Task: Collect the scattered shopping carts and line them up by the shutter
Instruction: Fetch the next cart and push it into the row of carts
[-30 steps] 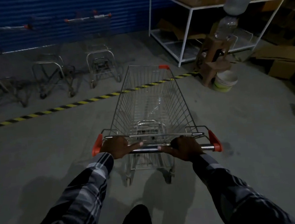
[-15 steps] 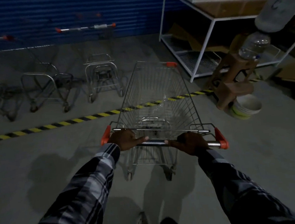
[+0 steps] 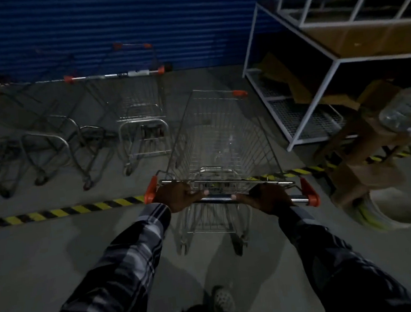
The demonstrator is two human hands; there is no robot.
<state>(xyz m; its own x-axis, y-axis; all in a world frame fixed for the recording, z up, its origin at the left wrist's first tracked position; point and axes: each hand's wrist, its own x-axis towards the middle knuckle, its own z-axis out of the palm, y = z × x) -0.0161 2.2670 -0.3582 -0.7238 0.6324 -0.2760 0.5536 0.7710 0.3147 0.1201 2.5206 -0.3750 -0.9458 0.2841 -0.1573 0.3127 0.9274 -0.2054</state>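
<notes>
Both hands grip the handle bar (image 3: 219,199) of a wire shopping cart (image 3: 219,139) in the middle of the view. The left hand (image 3: 175,197) is closed around the bar near its left orange end cap, with the thumb lying along the bar. The right hand (image 3: 270,200) is closed around the bar nearer to the right orange end cap. Both sleeves are of dark checked cloth.

The cart stands on the grey concrete floor (image 3: 46,256), with its basket across a yellow and black striped line (image 3: 62,212) on the floor. Its front end points toward the blue shutter (image 3: 118,21) at the far side.

To the left of this cart, a second cart (image 3: 141,116) is parked in front of the shutter with its handle toward the camera. More carts (image 3: 50,149) stand in a row further left; they are dim and their number is hard to tell.

On the right is a white metal shelf rack (image 3: 316,76) with cardboard on it. Near it are a brown stool (image 3: 363,157), a clear plastic bottle (image 3: 409,110) and a white bucket (image 3: 388,217) on the floor. One shoe (image 3: 222,300) of the person shows at the bottom.
</notes>
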